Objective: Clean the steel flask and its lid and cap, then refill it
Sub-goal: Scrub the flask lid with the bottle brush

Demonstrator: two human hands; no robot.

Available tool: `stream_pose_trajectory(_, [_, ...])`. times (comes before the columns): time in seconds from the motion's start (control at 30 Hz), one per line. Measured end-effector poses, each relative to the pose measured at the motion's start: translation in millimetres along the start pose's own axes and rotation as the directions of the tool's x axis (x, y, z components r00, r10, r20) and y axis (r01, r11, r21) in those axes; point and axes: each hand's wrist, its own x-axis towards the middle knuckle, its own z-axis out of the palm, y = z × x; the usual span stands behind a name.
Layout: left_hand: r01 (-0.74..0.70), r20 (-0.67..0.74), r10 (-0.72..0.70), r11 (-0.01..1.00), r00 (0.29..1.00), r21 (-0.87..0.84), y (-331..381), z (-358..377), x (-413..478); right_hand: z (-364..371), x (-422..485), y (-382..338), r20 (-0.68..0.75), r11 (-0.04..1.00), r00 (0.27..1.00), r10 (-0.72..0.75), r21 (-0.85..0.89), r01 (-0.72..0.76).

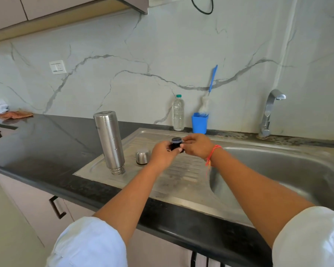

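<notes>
1. Both hands meet over the ribbed drainboard (pixel 181 176). The left hand (pixel 163 153) and the right hand (pixel 198 147) each pinch the dark lid (pixel 176 144) from opposite sides, fingers curled round it, holding it just above the steel.
2. The lid looks like small, stiff plastic, so it should be light. If wet it may be slick, and its stepped sides probably offer more purchase than its flat top.
3. The steel cap (pixel 142 156) sits mouth down on the drainboard, just left of the left hand. It looks light and rigid, with a smooth dome, and is best taken round its sides.
4. The steel flask (pixel 110 141) stands inverted on its narrow neck, left of the cap and leaning slightly. Tall on so small a footing, it could tip at a nudge. Its polished wall may slip when wet, so a full wrap round mid-body suits it.
5. At the wall stand a plastic water bottle (pixel 178 112) and a blue cup (pixel 199 123) holding a brush (pixel 212 79). The bottle looks thin and would likely give under a squeeze. The tap (pixel 270 110) stands at the wall behind the basin (pixel 278 170).
</notes>
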Motion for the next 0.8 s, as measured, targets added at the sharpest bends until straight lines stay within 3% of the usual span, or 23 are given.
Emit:
stream_pose_trajectory(0.1, [0.042, 0.027, -0.035, 0.938, 0.999, -0.343, 24, 32, 2, -39, -13, -4, -0.05, 0.989, 0.998, 0.034, 0.142, -0.027])
stream_pose_trajectory(0.2, [0.117, 0.061, -0.101, 0.794, 0.993, -0.596, 48, 65, 8, -69, -21, -6, -0.109, 0.984, 0.993, 0.053, 0.174, -0.033])
stream_pose_trajectory(0.3, [0.167, 0.098, -0.141, 0.645, 0.985, -0.746, 68, 89, 15, -95, -13, -1, -0.245, 0.999, 0.969, 0.035, 0.002, -0.036])
stream_pose_trajectory(0.4, [0.205, 0.111, -0.202, 0.537, 0.973, -0.818, 76, 106, 22, -118, 3, 3, -0.344, 0.925, 0.933, -0.101, -0.377, -0.039])
stream_pose_trajectory(0.5, [0.225, 0.12, -0.242, 0.472, 0.963, -0.852, 73, 112, 29, -133, 22, -7, -0.302, 0.745, 0.919, -0.253, -0.667, -0.014])
stream_pose_trajectory(0.6, [0.244, 0.126, -0.284, 0.43, 0.951, -0.869, 64, 114, 39, -146, 57, -18, -0.173, 0.452, 0.925, -0.338, -0.892, -0.002])
stream_pose_trajectory(0.8, [0.248, 0.141, -0.333, 0.306, 0.932, -0.919, 49, 106, 45, -158, 129, -29, 0.036, -0.107, 0.928, -0.37, -0.994, -0.004])
